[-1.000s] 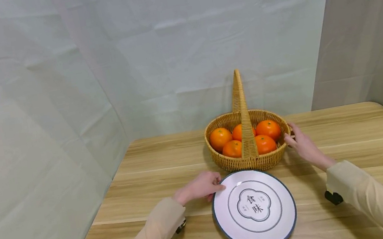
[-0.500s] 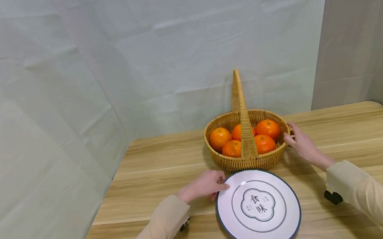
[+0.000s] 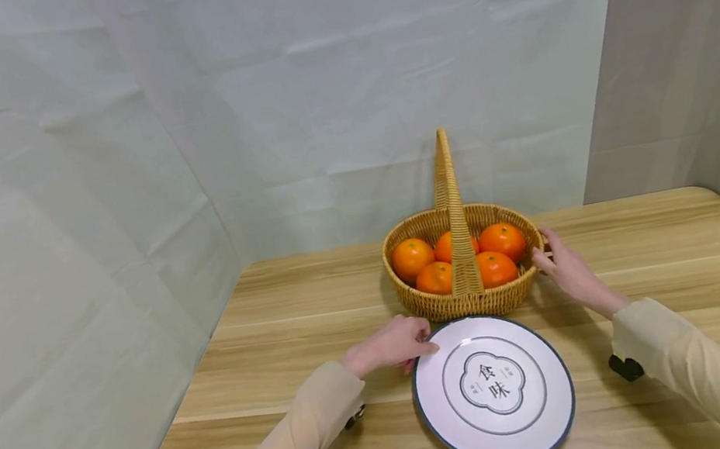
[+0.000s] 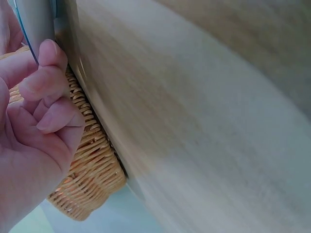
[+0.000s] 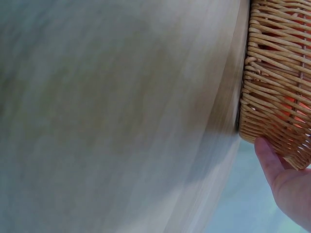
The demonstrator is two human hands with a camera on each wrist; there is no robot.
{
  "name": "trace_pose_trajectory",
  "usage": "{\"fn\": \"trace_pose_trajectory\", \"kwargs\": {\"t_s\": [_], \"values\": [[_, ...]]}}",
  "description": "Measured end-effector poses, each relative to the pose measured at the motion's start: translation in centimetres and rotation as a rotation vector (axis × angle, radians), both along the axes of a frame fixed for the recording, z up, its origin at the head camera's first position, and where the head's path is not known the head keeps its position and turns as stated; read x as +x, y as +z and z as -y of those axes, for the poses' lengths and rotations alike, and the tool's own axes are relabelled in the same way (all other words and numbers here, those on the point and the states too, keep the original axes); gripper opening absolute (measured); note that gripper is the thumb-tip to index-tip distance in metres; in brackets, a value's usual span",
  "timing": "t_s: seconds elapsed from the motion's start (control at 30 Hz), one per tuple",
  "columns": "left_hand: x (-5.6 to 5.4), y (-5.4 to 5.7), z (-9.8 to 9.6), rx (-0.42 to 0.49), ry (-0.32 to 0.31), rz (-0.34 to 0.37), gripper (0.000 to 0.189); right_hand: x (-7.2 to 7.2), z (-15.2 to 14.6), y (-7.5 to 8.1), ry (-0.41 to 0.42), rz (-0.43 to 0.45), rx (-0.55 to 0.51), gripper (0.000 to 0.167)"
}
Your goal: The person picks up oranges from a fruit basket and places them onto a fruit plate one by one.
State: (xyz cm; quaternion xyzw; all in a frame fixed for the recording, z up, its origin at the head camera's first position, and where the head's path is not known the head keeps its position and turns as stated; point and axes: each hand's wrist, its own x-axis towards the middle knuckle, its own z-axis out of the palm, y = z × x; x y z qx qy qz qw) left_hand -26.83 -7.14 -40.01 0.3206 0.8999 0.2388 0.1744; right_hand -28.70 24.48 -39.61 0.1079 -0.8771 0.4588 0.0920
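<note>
The white plate, with a dark blue rim and black characters in its middle, lies in front of the wicker basket. My left hand pinches the plate's upper left edge, thumb on top and fingers curled beneath. The left wrist view shows that hand at the plate's edge. At the basket's right side, my right hand rests against the wicker wall. In the right wrist view, an extended finger of that hand touches the basket; the other fingers are mostly hidden.
Several oranges lie inside the basket, beneath its tall arched handle. The wooden table reaches back to a pale grey cloth. Both sleeves come in from the front.
My left hand has slid the plate a little to the right across the table. The right hand stays at the basket, which has hardly moved.
</note>
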Motion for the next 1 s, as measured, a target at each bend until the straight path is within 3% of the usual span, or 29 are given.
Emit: {"fn": "trace_pose_trajectory", "kwargs": {"t_s": [1.0], "values": [[0.06, 0.10, -0.53, -0.014, 0.012, 0.013, 0.014, 0.25, -0.15, 0.33, 0.015, 0.013, 0.026, 0.054]]}}
